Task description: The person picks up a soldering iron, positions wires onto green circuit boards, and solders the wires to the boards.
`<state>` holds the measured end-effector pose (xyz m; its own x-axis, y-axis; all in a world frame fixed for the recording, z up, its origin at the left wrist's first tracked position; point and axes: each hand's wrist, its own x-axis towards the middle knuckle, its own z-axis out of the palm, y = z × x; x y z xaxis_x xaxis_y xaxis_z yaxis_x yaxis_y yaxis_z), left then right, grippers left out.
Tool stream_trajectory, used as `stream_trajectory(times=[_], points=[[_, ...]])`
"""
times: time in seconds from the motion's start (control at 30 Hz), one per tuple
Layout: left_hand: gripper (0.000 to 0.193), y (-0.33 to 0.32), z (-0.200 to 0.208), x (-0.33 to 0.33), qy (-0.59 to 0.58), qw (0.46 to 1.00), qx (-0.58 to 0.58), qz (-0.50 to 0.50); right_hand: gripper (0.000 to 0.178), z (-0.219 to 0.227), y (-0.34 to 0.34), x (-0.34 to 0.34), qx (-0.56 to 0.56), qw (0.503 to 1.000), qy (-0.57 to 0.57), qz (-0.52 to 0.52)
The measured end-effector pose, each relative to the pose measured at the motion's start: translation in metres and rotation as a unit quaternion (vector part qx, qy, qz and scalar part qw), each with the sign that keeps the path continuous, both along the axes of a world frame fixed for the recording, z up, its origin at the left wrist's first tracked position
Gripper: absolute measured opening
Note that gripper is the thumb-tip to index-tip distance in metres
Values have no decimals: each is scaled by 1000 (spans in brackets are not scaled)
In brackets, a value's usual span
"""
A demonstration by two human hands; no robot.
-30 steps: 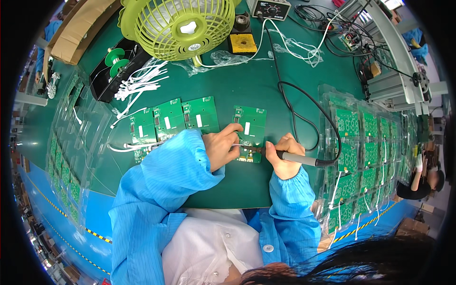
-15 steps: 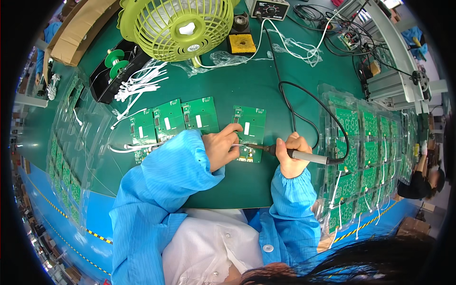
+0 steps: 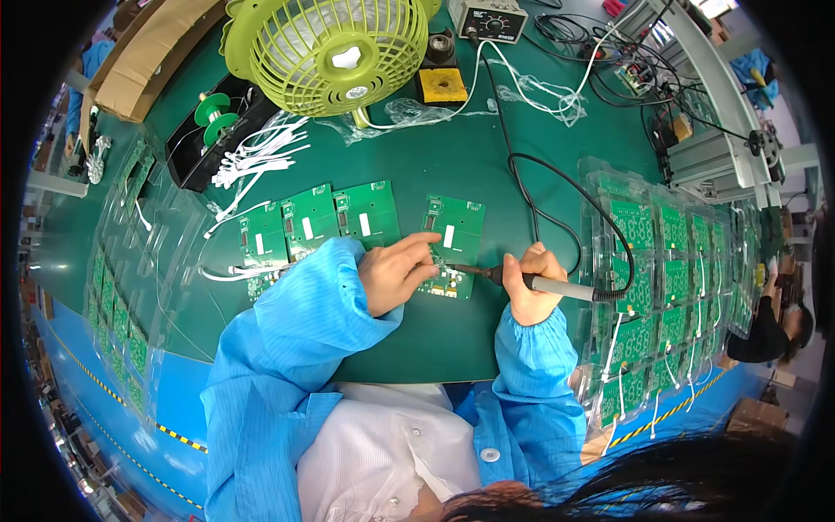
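A green circuit board (image 3: 464,224) lies in front of me on the table. My right hand (image 3: 535,283) is wrapped round a soldering iron (image 3: 561,287), its tip pointing left onto the lower part of that board. My left hand (image 3: 396,271) rests at the board's left edge. Its index finger reaches onto the board and its fingertips are pressed close together beside the iron's tip; what they pinch, if anything, is too small to see. Left of this hand stand three more boards (image 3: 365,209) in a row, partly hidden by my sleeve. White cables (image 3: 230,273) lie across their lower ends.
A green fan (image 3: 335,56) stands at the back, beside a yellow sponge (image 3: 444,85) and a soldering station (image 3: 489,19). A black box (image 3: 187,157) with a solder spool and a bundle of white cables (image 3: 261,152) sit left. Clear trays of boards (image 3: 674,230) fill the right side.
My left hand has shifted slightly left and down. The board under the iron has moved a little left and tilted. My right hand keeps hold of the iron, nearly in place.
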<state>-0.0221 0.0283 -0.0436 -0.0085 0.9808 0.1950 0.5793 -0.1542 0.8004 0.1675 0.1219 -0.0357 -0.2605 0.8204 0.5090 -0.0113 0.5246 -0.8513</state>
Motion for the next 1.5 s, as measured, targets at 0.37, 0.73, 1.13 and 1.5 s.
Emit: stream_trajectory(times=[0.37, 0.73, 1.13, 1.5], points=[[4, 1, -5, -7, -69, 998, -16, 0, 29, 3, -1, -2, 22, 1000, 0, 6], [5, 2, -16, -7, -37, 999, 6, 9, 28, 3, -1, -2, 36, 999, 9, 15], [8, 4, -13, 8, 68, 995, -26, 63, 27, 4, -4, -10, 8, 1000, 11, 6], [8, 5, -11, 9, 59, 996, -23, 60, 26, 3, -5, -14, 48, 998, -26, 14]])
